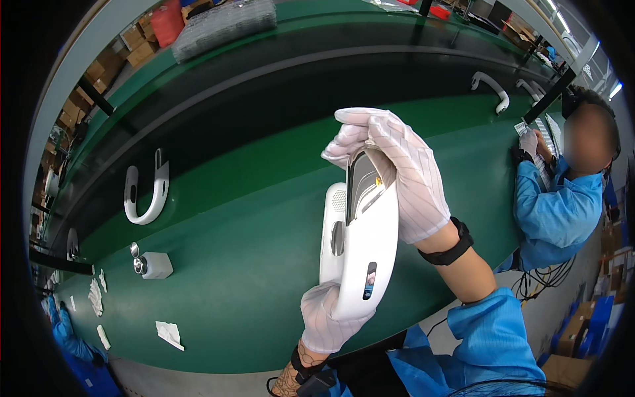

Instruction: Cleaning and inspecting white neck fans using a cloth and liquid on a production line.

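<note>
Both my hands wear white striped gloves and hold up a white U-shaped neckband device (364, 264) over the green table. My left hand (334, 319) is wrapped round its lower curved part. Around the upper end, beside a dark glossy panel (360, 173), my right hand (411, 169) curls with its fingers bent over the tip. A small yellow spot and curved lines show within that dark end. The other arm of the device, with a dotted grille (338, 200) and an oval silver part, lies behind. The right palm hides part of the upper end.
On the left lie another U-shaped device (147, 205), a white bottle with its metal lid up (157, 265) and a crumpled wipe (170, 334). A dark conveyor belt (264, 99) runs behind the table (238, 298). A co-worker in blue (555, 205) sits right; another device (493, 91) lies far right.
</note>
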Tool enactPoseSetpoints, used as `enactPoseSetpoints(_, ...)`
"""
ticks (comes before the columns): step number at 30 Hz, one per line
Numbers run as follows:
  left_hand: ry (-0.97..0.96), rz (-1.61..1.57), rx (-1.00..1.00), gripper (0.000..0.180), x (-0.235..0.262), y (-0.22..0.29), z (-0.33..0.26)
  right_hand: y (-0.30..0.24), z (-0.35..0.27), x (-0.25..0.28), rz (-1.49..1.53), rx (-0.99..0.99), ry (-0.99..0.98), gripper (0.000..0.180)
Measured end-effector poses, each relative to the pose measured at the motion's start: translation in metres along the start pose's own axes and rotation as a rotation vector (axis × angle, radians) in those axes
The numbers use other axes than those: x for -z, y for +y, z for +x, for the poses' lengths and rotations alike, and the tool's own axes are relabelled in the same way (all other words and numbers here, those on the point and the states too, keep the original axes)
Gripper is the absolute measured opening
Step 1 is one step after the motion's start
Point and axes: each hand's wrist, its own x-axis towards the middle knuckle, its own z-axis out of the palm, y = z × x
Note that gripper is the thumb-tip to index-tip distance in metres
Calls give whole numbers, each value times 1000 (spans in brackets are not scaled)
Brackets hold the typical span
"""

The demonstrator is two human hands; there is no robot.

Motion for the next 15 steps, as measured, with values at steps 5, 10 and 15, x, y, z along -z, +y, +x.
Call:
enactPoseSetpoints(5,-129,45,55,36,8,-2,-7,14,2,7,-53,43,6,38)
enactPoseSetpoints(10,-46,74,96,32,14,-4,-12,18,-5,-3,-665,252,-31,35)
enactPoseSetpoints(15,-45,353,91,24,22,-14,-15,23,-46,-42,-1028,551,-745,23)
